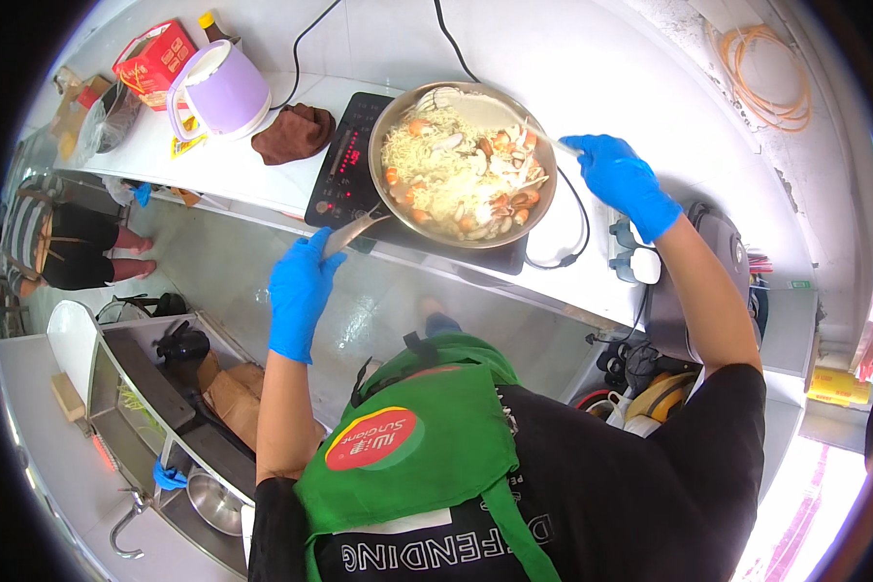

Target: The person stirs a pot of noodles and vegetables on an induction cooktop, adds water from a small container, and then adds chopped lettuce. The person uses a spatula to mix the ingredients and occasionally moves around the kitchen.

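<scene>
A wide metal frying pan (375, 174) rests on a black induction cooktop (335, 190) with lit red digits. Inside lie noodles (436, 164) mixed with shrimp and other seafood (505, 207) in some liquid. My left hand (300, 291), in a blue glove, grips the pan's metal handle (351, 234). The gloved right hand (618, 178) holds the pale handle of a spatula (491, 113). Its broad head lies over the far part of the pan, against the noodles.
Left of the cooktop stand a brown cloth (293, 134), a purple electric kettle (227, 91) and a red box (156, 62). A power strip (634, 254) and a grey appliance (702, 284) are on the right. A sink (185, 513) lies behind me; another person (65, 240) is far left.
</scene>
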Tool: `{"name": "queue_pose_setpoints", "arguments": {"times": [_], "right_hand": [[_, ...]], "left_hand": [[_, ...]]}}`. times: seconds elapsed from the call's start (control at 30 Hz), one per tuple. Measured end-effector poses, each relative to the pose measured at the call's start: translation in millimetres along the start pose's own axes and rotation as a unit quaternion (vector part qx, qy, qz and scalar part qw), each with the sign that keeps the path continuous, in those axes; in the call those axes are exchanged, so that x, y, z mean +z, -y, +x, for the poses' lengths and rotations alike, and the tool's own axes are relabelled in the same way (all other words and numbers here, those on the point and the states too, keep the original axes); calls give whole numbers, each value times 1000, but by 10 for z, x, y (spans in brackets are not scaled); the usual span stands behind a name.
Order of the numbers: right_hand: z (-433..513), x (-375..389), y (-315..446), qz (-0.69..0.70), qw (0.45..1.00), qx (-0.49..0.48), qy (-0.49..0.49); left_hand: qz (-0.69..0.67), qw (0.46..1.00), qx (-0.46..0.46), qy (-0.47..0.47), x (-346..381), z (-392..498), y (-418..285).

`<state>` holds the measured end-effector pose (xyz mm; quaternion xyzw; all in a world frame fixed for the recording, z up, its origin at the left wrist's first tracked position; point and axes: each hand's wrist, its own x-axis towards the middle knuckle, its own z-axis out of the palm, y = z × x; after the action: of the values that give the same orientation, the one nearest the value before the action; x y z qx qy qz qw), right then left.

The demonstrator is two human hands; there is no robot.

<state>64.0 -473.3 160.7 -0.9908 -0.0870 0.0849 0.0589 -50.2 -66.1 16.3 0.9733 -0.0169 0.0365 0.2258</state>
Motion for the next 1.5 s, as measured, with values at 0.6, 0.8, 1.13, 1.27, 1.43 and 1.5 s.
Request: {"name": "queue_pose_setpoints", "arguments": {"times": [0.6, 0.8, 1.13, 1.27, 1.43, 1.5], "right_hand": [[-842, 596, 240, -160, 982, -102, 3], [-409, 937, 120, -63, 987, -125, -84], [120, 708, -270, 66, 995, -49, -61], [-7, 676, -120, -22, 993, -115, -23], [202, 6, 92, -22, 998, -58, 14], [436, 195, 6, 6, 994, -92, -51]], "left_hand": [[19, 1000, -13, 7, -28, -14, -75], [20, 1000, -7, 8, -22, 3, -106], [13, 998, -42, 33, -101, -35, -187], [22, 996, -10, -83, -110, -258, -109], [1, 985, -83, -152, -290, -772, -35], [10, 982, -91, -165, -296, -944, 24]]}}
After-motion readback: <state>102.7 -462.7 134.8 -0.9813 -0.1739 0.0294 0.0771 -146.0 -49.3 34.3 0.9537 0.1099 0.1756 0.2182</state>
